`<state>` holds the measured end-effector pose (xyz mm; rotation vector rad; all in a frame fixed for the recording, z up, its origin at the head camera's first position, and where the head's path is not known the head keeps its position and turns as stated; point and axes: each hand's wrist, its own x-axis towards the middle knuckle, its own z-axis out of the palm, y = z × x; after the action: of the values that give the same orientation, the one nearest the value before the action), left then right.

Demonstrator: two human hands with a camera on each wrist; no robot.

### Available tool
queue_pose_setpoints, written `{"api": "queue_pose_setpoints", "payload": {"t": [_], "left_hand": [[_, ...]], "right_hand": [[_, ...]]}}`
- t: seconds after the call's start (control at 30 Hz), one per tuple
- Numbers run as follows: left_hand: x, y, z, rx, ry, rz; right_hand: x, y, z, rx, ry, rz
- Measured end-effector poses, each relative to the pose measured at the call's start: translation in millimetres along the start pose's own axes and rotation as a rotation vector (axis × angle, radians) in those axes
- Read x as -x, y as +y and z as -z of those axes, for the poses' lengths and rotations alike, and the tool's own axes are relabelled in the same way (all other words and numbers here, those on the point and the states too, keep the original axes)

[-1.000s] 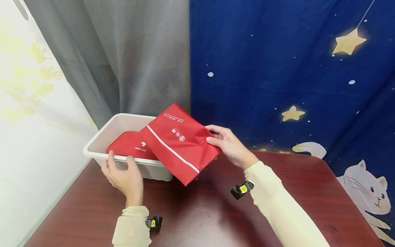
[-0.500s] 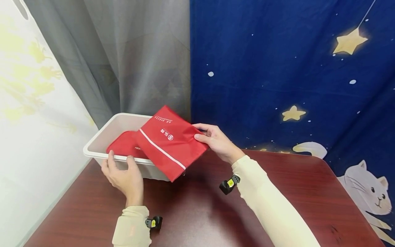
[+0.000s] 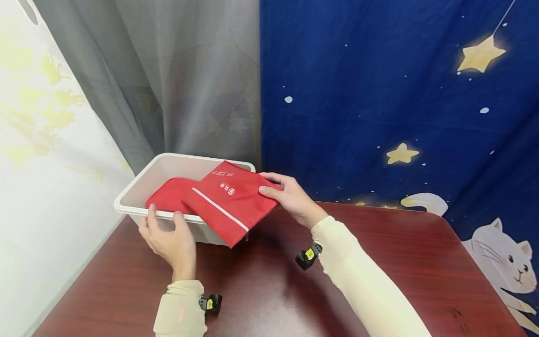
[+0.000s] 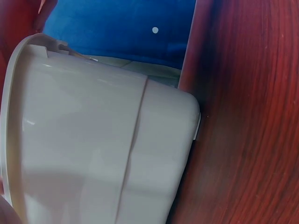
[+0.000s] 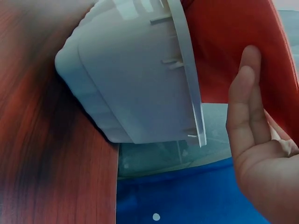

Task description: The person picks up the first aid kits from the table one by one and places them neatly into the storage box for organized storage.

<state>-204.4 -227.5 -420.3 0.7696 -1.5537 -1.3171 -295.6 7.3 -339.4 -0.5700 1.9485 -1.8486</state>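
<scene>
In the head view, my right hand [image 3: 294,196] pinches the right corner of a flat red zip pouch [image 3: 231,201] with a white stripe and white print. Tilted, the pouch hangs over the right part of a white plastic bin [image 3: 141,180], its lower corner outside the front rim. Inside the bin lies a red first-aid pouch [image 3: 170,194], partly covered by the held one. My left hand [image 3: 172,241] grips the bin's front rim. The right wrist view shows the right-hand fingers [image 5: 240,107] along the red pouch's underside [image 5: 219,51]; the left wrist view shows mostly the bin's side [image 4: 84,135].
The bin stands at the back left of a dark red wooden table [image 3: 261,285]. Behind it hang a grey curtain [image 3: 210,93] and a blue curtain [image 3: 337,117] with stars and a cat. A white patterned surface [image 3: 50,187] borders the table's left.
My right hand has moved left with the held pouch, and the pouch's top corner has dropped. It covers more of the first-aid pouch, hiding its print. My left hand has stayed on the rim.
</scene>
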Motion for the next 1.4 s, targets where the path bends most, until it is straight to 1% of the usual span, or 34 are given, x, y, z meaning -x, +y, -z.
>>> {"api": "queue_pose_setpoints", "payload": {"t": [0.2, 0.27, 0.33, 0.4, 0.47, 0.53, 0.6, 0.7, 0.8, 1.0, 1.07, 1.13, 1.3, 1.4], "left_hand": [[0.4, 0.2, -0.1, 0.005, -0.009, 0.003], [0.3, 0.4, 0.0, 0.005, -0.010, 0.005], [0.3, 0.4, 0.1, 0.003, -0.011, 0.007], [0.3, 0.2, 0.1, 0.000, -0.007, 0.008], [-0.2, -0.3, 0.3, -0.004, -0.003, 0.006], [-0.2, -0.7, 0.3, -0.001, -0.002, 0.009], [0.0, -0.8, 0.0, 0.004, -0.004, 0.012], [0.4, -0.4, -0.1, 0.006, -0.005, 0.016], [0.2, -0.1, -0.2, 0.002, -0.003, 0.014], [0.0, 0.4, -0.1, 0.005, -0.006, 0.010], [0.2, 0.5, -0.1, 0.009, -0.009, 0.013], [0.1, 0.6, 0.0, 0.011, -0.012, 0.015], [-0.4, 0.0, -0.1, 0.008, -0.019, 0.020], [-0.3, -1.0, -0.5, 0.004, -0.023, 0.025]], "right_hand": [[6.0, 2.9, 5.8, -0.054, -0.032, 0.001], [6.7, 3.8, 6.7, -0.057, -0.028, 0.009], [6.5, 4.3, 6.0, -0.045, 0.010, 0.015], [4.7, 5.4, 3.5, -0.052, 0.081, 0.021], [2.6, 5.5, -0.5, -0.072, 0.156, 0.025], [1.2, 5.1, -4.5, -0.113, 0.212, 0.034], [0.9, 4.3, -7.6, -0.149, 0.248, 0.039], [0.7, 4.5, -11.1, -0.161, 0.264, 0.060], [-0.2, 6.7, -14.6, -0.130, 0.262, 0.085], [-5.5, 12.9, -25.7, -0.028, 0.181, 0.134], [-7.8, 14.3, -30.9, 0.015, 0.174, 0.156], [-9.9, 15.5, -36.4, 0.057, 0.192, 0.172], [-13.8, 16.0, -49.8, 0.157, 0.272, 0.211], [-15.0, 15.2, -55.9, 0.219, 0.293, 0.240]]}}
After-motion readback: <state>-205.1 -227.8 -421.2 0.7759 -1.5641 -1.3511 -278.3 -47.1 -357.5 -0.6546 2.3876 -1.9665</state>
